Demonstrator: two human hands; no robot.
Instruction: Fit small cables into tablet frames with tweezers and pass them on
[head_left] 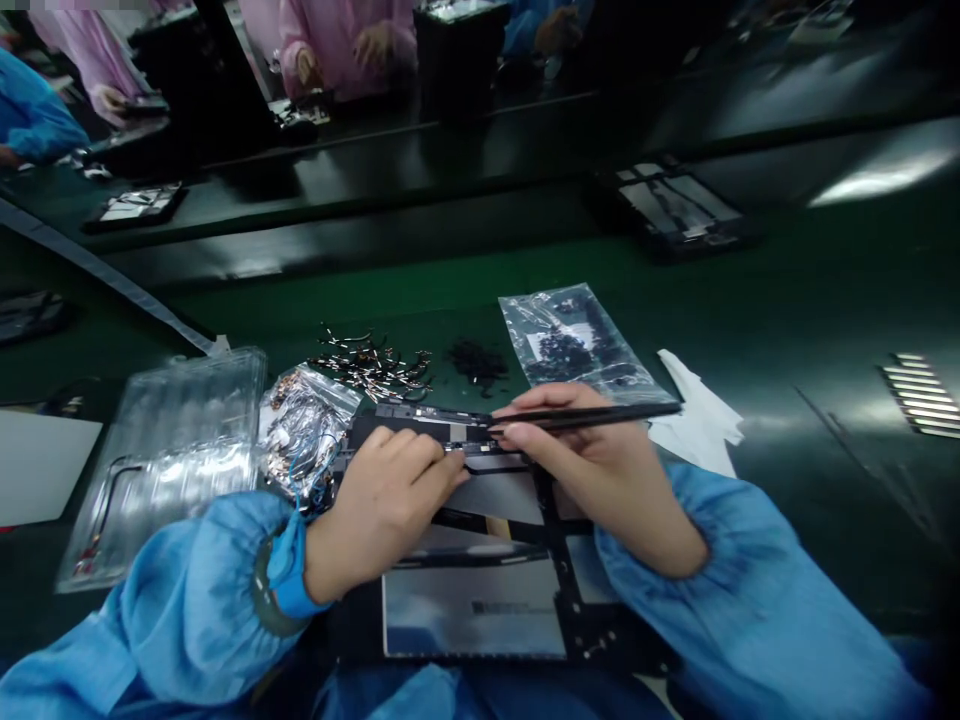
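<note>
My right hand [600, 470] pinches a pair of black tweezers [600, 413], its tips pointing left over a narrow black electronic assembly with small parts [435, 415]. Curled fingers of my left hand [394, 495] press onto the near side of that assembly and steady it; the fingertips are partly hidden. Under both hands lies a black tray [574, 620] bearing silvery, screen-like panels [472, 610]. Just beyond the assembly are a pile of short cables with metal ends [375, 365] and a small heap of black pieces [478, 362].
Left of my hands are a clear plastic blister tray [187, 420] and a bag of coiled wires [300, 430]. A clear bag of black parts [574, 340] and white paper [694, 415] lie at right. Across the raised bench [360, 180], co-workers in pink and blue sleeves handle things.
</note>
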